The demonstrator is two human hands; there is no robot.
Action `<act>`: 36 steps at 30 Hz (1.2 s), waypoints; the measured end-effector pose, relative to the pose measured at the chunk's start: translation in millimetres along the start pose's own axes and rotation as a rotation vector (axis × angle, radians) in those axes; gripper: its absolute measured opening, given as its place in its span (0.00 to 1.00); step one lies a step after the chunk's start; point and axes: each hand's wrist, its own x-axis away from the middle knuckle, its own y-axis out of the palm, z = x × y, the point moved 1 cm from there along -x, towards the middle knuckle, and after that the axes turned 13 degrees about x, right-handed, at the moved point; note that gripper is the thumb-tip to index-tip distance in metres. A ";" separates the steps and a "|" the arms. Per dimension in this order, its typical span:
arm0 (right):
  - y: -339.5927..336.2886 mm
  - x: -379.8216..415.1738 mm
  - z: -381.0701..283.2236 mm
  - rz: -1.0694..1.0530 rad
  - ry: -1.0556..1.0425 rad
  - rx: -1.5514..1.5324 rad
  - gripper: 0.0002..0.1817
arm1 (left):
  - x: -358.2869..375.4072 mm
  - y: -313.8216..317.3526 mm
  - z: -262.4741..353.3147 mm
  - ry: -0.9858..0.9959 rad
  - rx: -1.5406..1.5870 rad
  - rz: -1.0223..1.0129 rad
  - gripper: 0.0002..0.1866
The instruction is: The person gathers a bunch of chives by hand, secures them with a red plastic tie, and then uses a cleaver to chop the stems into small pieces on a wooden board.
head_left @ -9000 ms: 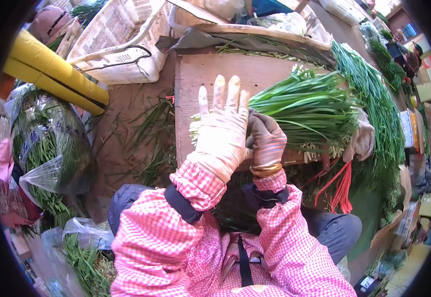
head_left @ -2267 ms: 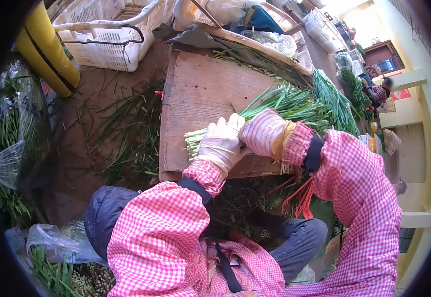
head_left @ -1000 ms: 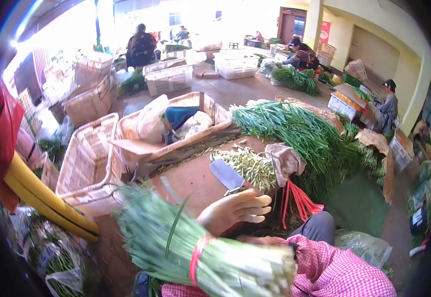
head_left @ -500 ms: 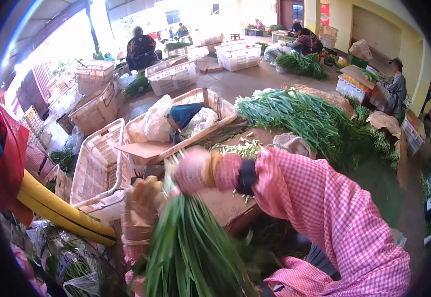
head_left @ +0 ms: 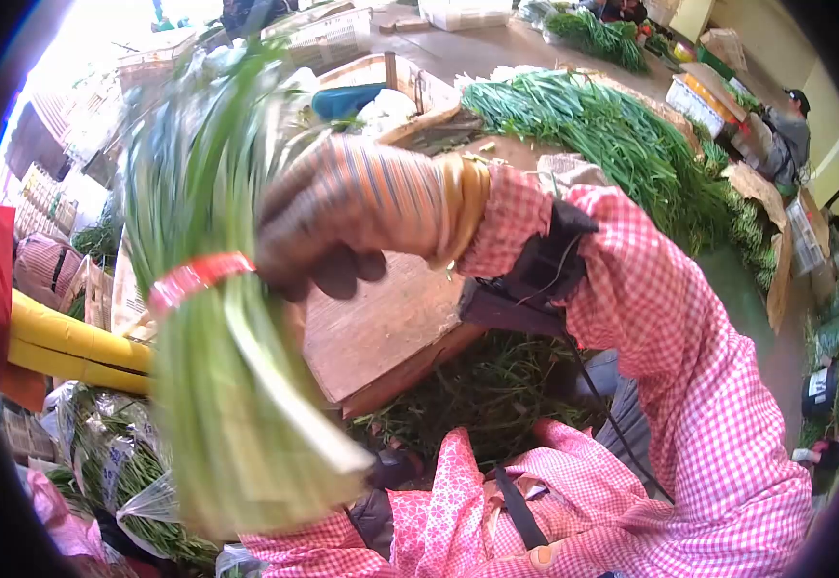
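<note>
My right hand (head_left: 347, 217), in a striped glove with dark fingers, is closed on a bunch of long-leaved greens (head_left: 202, 385) at its middle, beside a red tape band (head_left: 200, 279) that circles the stalks. Green leaves point up and pale stalk ends hang down. Motion blurs the bunch. It is raised left of a brown board (head_left: 395, 323). My left hand is not visible; only a pink checked sleeve (head_left: 308, 547) shows below the bunch.
A heap of the same greens (head_left: 583, 144) lies beyond the board. A crate (head_left: 429, 91) holds plastic bags and a blue item. Left are a yellow padded tube (head_left: 77, 342) and bagged greens (head_left: 135, 482). Trimmings (head_left: 477, 395) lie below the board. A person (head_left: 785, 135) sits far right.
The bunch has moved up and left, turned over so its leaves now point up. The red band has come into view. My gloved left hand has gone from sight, and the view has tilted down.
</note>
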 end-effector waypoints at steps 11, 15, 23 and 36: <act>54.0 43.9 204.2 -0.101 0.549 0.971 0.09 | 78.1 -4.6 -107.2 -1.151 -0.643 -0.527 0.19; 70.0 72.3 207.3 0.162 0.542 0.917 0.12 | 58.0 11.3 -88.8 -0.349 -0.096 -0.252 0.15; 4.1 200.8 210.6 0.332 1.170 1.098 0.28 | -4.1 34.1 -118.4 0.418 -0.997 -0.562 0.49; 10.3 224.4 260.6 0.723 0.946 -0.184 0.18 | -26.4 55.3 -171.5 0.368 -1.924 -0.387 0.48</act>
